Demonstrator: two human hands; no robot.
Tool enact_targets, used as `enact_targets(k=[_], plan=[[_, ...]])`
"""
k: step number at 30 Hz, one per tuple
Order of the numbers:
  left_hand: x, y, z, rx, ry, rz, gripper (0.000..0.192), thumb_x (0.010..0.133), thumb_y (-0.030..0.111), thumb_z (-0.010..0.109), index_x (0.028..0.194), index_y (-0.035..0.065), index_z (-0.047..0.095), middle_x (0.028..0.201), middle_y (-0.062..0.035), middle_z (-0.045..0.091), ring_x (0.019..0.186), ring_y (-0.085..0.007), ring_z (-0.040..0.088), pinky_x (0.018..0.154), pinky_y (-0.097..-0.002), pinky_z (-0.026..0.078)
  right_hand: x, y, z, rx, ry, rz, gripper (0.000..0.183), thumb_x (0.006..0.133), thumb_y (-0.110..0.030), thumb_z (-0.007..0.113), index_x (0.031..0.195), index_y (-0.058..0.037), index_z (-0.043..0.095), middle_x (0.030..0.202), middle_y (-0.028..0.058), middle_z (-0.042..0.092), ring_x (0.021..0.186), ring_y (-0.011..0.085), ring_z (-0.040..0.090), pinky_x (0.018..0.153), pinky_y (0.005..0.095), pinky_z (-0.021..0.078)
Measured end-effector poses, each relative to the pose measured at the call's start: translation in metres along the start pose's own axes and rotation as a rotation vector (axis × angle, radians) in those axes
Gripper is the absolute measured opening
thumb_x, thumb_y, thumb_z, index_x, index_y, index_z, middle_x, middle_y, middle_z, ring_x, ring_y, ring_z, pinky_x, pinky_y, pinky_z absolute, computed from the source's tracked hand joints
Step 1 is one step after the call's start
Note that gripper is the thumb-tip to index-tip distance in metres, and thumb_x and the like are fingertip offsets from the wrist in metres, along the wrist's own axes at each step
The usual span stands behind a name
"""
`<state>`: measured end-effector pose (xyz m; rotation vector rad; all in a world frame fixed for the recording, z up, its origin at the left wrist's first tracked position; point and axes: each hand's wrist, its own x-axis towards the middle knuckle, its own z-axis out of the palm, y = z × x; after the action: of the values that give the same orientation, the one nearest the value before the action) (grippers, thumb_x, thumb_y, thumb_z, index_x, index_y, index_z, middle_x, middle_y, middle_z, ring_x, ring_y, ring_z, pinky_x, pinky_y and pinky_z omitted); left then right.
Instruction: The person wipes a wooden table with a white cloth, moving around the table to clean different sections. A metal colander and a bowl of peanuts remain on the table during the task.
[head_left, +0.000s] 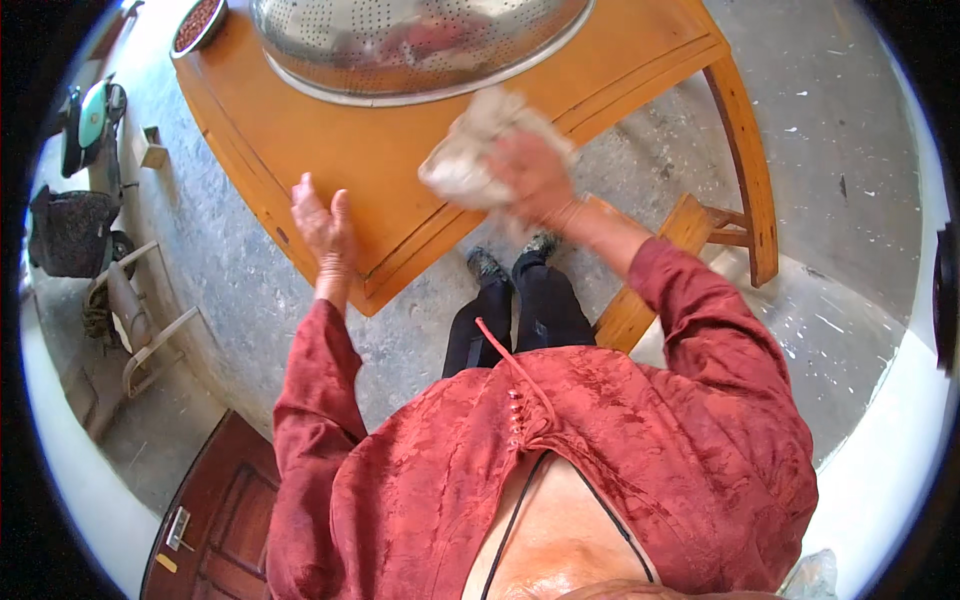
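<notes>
My right hand grips a crumpled pale cloth, blurred by motion, over the right edge of an orange-brown wooden table. Whether the cloth touches the wood I cannot tell. Near the table's left edge, close to its front corner, my left hand holds nothing, thumb apart from the fingers. Beyond the cloth a large perforated metal colander rests upside down on the tabletop, rim on the wood.
A metal bowl of reddish-brown beans or nuts stands at the far left corner. A wooden bench is right of my legs. An electric scooter and a metal-framed chair stand left. A dark red door is at lower left.
</notes>
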<state>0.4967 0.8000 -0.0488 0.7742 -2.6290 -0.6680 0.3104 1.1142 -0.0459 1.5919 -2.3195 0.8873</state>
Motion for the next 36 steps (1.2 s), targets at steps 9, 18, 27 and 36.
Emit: enact_targets(k=[9, 18, 27, 36], plan=[[-0.019, -0.045, -0.001, 0.348, -0.013, -0.087, 0.086, 0.089, 0.052, 0.061, 0.151, 0.0037, 0.026, 0.156, -0.0249, 0.020, 0.146, -0.0445, 0.014, 0.118, -0.0526, 0.018, -0.013, 0.243, -0.105, -0.397, -0.135, 0.458, 0.046, 0.084, -0.028, 0.065, 0.120, -0.0016, 0.053, 0.114, 0.0193, 0.058, 0.108, 0.0405, 0.053, 0.096, 0.0486, 0.0422], [-0.019, -0.035, -0.007, 0.393, -0.017, -0.101, 0.087, 0.090, 0.055, 0.056, 0.153, 0.0064, 0.022, 0.159, -0.0218, 0.016, 0.147, -0.0427, 0.011, 0.110, -0.0581, 0.031, -0.011, 0.088, -0.022, -0.439, -0.066, 0.365, 0.052, 0.077, -0.031, 0.072, 0.119, -0.0058, 0.056, 0.119, 0.0187, 0.058, 0.110, 0.0398, 0.053, 0.094, 0.0521, 0.0412], [-0.020, -0.043, 0.006, 0.400, -0.044, -0.074, 0.086, 0.090, 0.054, 0.057, 0.153, 0.0073, 0.021, 0.158, -0.0205, 0.015, 0.146, -0.0441, 0.011, 0.109, -0.0575, 0.033, 0.021, -0.160, 0.095, -0.034, -0.034, 0.077, 0.043, 0.072, -0.028, 0.069, 0.109, -0.0092, 0.060, 0.129, 0.0186, 0.055, 0.126, 0.0408, 0.047, 0.107, 0.0599, 0.0325], [-0.024, -0.057, 0.004, 0.313, 0.005, 0.034, 0.085, 0.091, 0.049, 0.059, 0.153, 0.0058, 0.021, 0.158, -0.0231, 0.013, 0.146, -0.0460, 0.009, 0.119, -0.0525, 0.016, 0.022, -0.151, 0.083, 0.169, -0.139, 0.015, 0.044, 0.074, -0.025, 0.069, 0.116, -0.0128, 0.060, 0.129, 0.0120, 0.056, 0.131, 0.0357, 0.046, 0.110, 0.0594, 0.0279]])
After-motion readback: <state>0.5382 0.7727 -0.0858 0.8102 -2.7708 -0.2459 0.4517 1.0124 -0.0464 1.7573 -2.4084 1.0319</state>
